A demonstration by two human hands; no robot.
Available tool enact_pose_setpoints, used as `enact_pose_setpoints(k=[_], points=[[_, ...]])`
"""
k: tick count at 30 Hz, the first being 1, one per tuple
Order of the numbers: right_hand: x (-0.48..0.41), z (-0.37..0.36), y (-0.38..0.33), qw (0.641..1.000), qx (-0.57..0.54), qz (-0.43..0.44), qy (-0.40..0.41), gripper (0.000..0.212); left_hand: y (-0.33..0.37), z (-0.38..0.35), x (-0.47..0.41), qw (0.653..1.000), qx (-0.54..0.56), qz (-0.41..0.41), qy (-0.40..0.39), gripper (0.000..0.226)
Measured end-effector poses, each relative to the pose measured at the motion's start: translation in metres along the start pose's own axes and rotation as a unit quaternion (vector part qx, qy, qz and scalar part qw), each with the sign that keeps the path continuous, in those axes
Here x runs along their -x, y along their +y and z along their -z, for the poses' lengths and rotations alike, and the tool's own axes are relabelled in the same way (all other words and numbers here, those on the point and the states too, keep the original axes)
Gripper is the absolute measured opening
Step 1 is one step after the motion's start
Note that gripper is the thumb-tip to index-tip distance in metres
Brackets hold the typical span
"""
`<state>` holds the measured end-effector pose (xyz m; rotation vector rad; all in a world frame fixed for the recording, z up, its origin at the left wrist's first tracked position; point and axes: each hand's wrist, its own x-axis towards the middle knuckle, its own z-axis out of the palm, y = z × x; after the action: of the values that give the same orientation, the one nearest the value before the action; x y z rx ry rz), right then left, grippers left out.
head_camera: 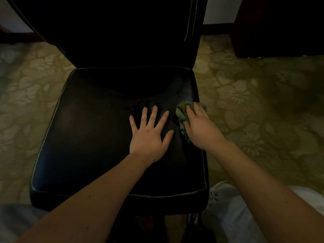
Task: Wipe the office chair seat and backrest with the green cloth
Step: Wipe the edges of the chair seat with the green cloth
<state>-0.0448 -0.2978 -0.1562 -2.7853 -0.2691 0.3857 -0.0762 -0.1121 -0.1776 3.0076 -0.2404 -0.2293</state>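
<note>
While the head view looks down on the black office chair, its seat (98, 137) fills the middle of the frame and the dark backrest (122, 32) rises at the top centre. The left hand (149, 135) lies palm-down near the centre of the seat, fingers straight and spread apart, holding nothing. Just to its right in the frame, the right hand (199, 127) lies over the green cloth (181, 114), fingers close together and nearly straight, pressing it down rather than clenching it. The cloth is bunched up at the right edge of the seat, about halfway along that edge; green folds show beside the thumb and a little past the fingertips. Both forearms are bare and enter from the bottom of the frame. A patterned yellowish carpet (263, 102) lies around the chair. At the lower right, a pale shoe (220, 192) stands just beside the seat's front corner. Dark furniture (280, 23) fills the upper right corner.
</note>
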Motion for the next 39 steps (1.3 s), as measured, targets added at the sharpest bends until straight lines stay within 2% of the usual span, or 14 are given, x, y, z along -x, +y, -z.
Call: enact_pose_setpoints(k=[6,13,22,30,39], points=[[-0.005,0.002,0.002,1.0,-0.003,0.002,0.014,0.06,0.001,-0.003,-0.002,1.0,0.005,0.005,0.006,0.066],[0.01,-0.005,-0.001,1.0,0.017,-0.003,-0.007,0.06,0.0,-0.004,-0.002,1.0,0.004,0.006,0.009,0.067],[-0.008,0.002,0.001,0.999,-0.04,-0.015,0.027,0.06,0.003,-0.004,-0.003,1.0,-0.001,0.012,0.015,0.066],[0.018,-0.008,0.002,0.999,-0.027,-0.004,0.027,0.06,0.003,-0.005,-0.003,1.0,-0.007,0.016,0.011,0.066],[0.004,-0.002,0.004,0.999,-0.031,-0.008,0.041,0.059,0.007,-0.006,-0.007,0.999,-0.013,0.028,0.012,0.068]])
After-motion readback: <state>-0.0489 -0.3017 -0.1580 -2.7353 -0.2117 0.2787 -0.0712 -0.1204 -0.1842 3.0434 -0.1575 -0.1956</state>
